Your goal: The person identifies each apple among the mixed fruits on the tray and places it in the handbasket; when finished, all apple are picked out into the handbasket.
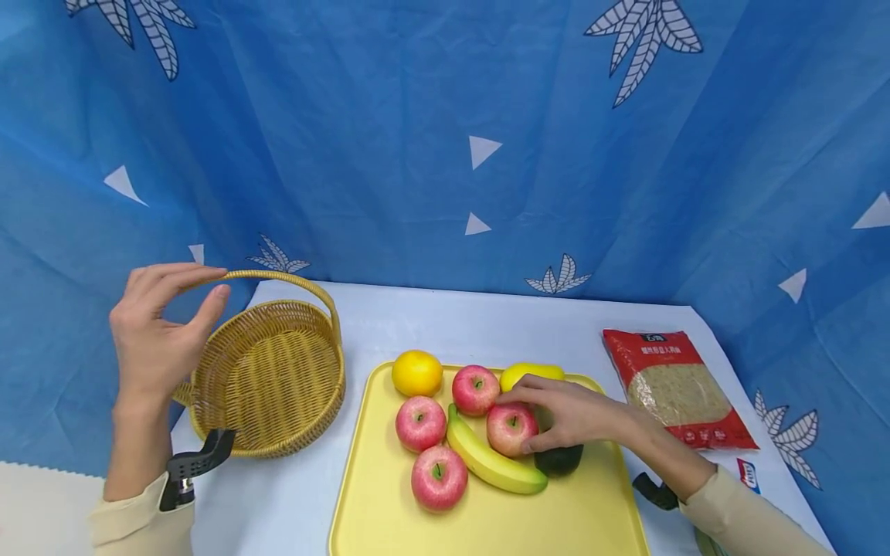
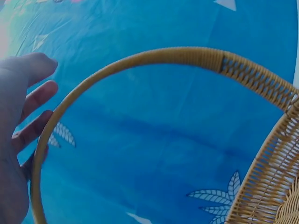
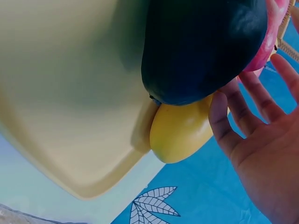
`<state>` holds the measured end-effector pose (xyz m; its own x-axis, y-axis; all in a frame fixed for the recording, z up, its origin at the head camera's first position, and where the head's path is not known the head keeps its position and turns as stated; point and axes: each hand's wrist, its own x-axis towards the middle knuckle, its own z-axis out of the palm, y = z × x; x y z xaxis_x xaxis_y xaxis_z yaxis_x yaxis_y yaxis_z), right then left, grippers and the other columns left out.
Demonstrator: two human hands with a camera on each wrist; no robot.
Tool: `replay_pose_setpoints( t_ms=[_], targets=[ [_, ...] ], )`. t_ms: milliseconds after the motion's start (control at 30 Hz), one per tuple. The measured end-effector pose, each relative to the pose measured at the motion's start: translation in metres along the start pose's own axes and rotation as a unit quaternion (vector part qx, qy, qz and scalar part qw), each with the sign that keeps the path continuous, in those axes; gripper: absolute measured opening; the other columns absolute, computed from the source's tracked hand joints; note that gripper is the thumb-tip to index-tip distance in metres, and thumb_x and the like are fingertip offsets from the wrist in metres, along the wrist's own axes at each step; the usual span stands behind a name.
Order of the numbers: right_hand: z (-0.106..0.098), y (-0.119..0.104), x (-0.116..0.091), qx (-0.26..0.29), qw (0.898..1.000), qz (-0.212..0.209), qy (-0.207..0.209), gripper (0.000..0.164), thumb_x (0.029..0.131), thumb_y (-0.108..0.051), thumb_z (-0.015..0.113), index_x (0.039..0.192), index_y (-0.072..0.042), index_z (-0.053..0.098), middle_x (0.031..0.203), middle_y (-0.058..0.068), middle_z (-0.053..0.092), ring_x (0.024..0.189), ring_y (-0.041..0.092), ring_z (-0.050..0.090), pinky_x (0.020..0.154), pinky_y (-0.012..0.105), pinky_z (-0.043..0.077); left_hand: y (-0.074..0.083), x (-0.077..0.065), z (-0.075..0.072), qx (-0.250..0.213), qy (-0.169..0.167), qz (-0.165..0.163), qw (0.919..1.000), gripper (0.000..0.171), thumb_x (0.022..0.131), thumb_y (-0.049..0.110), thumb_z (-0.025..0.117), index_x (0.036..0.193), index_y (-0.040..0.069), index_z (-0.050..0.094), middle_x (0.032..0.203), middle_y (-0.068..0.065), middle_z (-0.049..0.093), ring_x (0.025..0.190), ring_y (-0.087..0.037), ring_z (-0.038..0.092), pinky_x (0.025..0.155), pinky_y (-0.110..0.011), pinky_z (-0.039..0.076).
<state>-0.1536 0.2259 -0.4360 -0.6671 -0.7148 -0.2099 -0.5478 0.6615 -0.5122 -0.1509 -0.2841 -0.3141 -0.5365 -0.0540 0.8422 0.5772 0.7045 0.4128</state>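
A round wicker basket (image 1: 278, 386) with an arched handle (image 1: 306, 286) stands at the left. My left hand (image 1: 156, 328) is beside the handle, fingertips at its arch and thumb held apart below. In the left wrist view the fingers lie loosely along the handle (image 2: 135, 59). My right hand (image 1: 580, 413) reaches over a yellow tray (image 1: 389, 533), its fingers and thumb spread at the right side of a red apple (image 1: 512, 429). Beneath this hand is a dark avocado-like fruit (image 3: 201, 51). A yellow fruit (image 3: 182, 133) lies just behind it.
Also on the tray are a banana (image 1: 487, 463), an orange (image 1: 417, 373) and more red apples, one nearest the front (image 1: 439, 479). Right of the tray lies a red food packet (image 1: 677, 390). A blue patterned cloth (image 1: 417, 154) hangs behind the white table.
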Motion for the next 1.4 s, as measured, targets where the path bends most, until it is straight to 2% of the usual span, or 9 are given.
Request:
replay_pose_setpoints(
  t_ms=[133, 267, 400, 567, 800, 967, 1100, 1333, 1400],
  targets=[
    [0.002, -0.002, 0.000, -0.002, 1.000, 0.008, -0.008, 0.071, 0.080, -0.060, 0.076, 0.144, -0.041, 0.052, 0.130, -0.014, 0.052, 0.113, 0.007, 0.053, 0.095, 0.037, 0.053, -0.015, -0.006, -0.011, -0.036, 0.014, -0.048, 0.9981, 0.017, 0.085, -0.002, 0.076, 0.101, -0.010, 0.075, 0.102, 0.002, 0.070, 0.102, -0.003, 0.056, 0.091, -0.010, 0.043],
    [0.005, -0.004, -0.001, -0.001, 1.000, 0.013, -0.018, 0.071, 0.080, -0.060, 0.077, 0.144, -0.040, 0.052, 0.131, -0.014, 0.052, 0.113, 0.007, 0.053, 0.095, 0.038, 0.053, -0.033, -0.014, -0.020, -0.053, 0.024, -0.079, 0.9951, 0.019, 0.083, -0.004, 0.077, 0.102, -0.009, 0.075, 0.103, 0.006, 0.070, 0.097, -0.006, 0.060, 0.081, -0.010, 0.047],
    [0.007, -0.004, -0.002, -0.006, 1.000, 0.012, -0.020, 0.072, 0.080, -0.060, 0.077, 0.144, -0.040, 0.052, 0.132, -0.013, 0.052, 0.113, 0.008, 0.054, 0.094, 0.038, 0.054, -0.043, -0.020, -0.023, -0.071, 0.030, -0.074, 0.9942, 0.021, 0.082, -0.006, 0.077, 0.102, -0.011, 0.074, 0.103, 0.000, 0.072, 0.096, -0.007, 0.062, 0.078, -0.013, 0.047],
    [0.007, -0.004, -0.001, -0.017, 1.000, 0.010, -0.017, 0.072, 0.080, -0.059, 0.078, 0.145, -0.042, 0.051, 0.133, -0.012, 0.052, 0.112, 0.009, 0.054, 0.093, 0.038, 0.054, -0.045, -0.022, -0.024, -0.101, 0.053, -0.070, 0.9910, 0.019, 0.082, -0.010, 0.075, 0.100, -0.016, 0.073, 0.104, -0.007, 0.073, 0.094, -0.008, 0.065, 0.075, -0.011, 0.048],
    [0.006, -0.006, -0.002, -0.035, 0.999, 0.002, -0.014, 0.075, 0.080, -0.057, 0.079, 0.147, -0.040, 0.049, 0.134, -0.011, 0.051, 0.109, 0.008, 0.055, 0.092, 0.036, 0.054, -0.044, -0.026, -0.024, -0.191, 0.099, -0.071, 0.9741, 0.017, 0.080, -0.018, 0.071, 0.096, -0.022, 0.069, 0.101, -0.018, 0.074, 0.083, -0.009, 0.069, 0.068, -0.011, 0.049],
    [0.008, -0.007, -0.001, -0.044, 0.999, 0.001, -0.018, 0.076, 0.080, -0.058, 0.078, 0.148, -0.040, 0.048, 0.135, -0.011, 0.050, 0.108, 0.008, 0.055, 0.091, 0.036, 0.054, -0.053, -0.033, -0.025, -0.202, 0.122, -0.084, 0.9681, 0.018, 0.081, -0.017, 0.072, 0.098, -0.022, 0.069, 0.100, -0.016, 0.075, 0.074, -0.007, 0.067, 0.064, -0.010, 0.049],
    [0.009, -0.007, 0.000, -0.048, 0.999, 0.004, -0.020, 0.077, 0.080, -0.059, 0.077, 0.148, -0.040, 0.047, 0.135, -0.011, 0.051, 0.108, 0.008, 0.056, 0.090, 0.037, 0.054, -0.057, -0.037, -0.024, -0.223, 0.141, -0.089, 0.9604, 0.019, 0.080, -0.018, 0.072, 0.098, -0.024, 0.068, 0.099, -0.018, 0.074, 0.074, -0.009, 0.068, 0.064, -0.011, 0.050],
    [0.011, -0.009, 0.000, -0.054, 0.998, 0.022, -0.020, 0.077, 0.080, -0.059, 0.078, 0.148, -0.042, 0.046, 0.135, -0.011, 0.051, 0.107, 0.010, 0.056, 0.089, 0.039, 0.054, -0.058, -0.039, -0.022, -0.216, 0.151, -0.091, 0.9603, 0.020, 0.081, -0.015, 0.074, 0.101, -0.019, 0.070, 0.097, -0.021, 0.073, 0.077, -0.008, 0.066, 0.065, -0.010, 0.049],
    [0.012, -0.009, 0.001, -0.053, 0.998, 0.026, -0.021, 0.078, 0.079, -0.059, 0.078, 0.148, -0.042, 0.046, 0.135, -0.011, 0.051, 0.107, 0.010, 0.056, 0.089, 0.039, 0.054, -0.059, -0.039, -0.022, -0.213, 0.153, -0.092, 0.9606, 0.020, 0.081, -0.015, 0.074, 0.101, -0.018, 0.071, 0.097, -0.021, 0.072, 0.073, -0.007, 0.063, 0.062, -0.010, 0.046]
  ],
)
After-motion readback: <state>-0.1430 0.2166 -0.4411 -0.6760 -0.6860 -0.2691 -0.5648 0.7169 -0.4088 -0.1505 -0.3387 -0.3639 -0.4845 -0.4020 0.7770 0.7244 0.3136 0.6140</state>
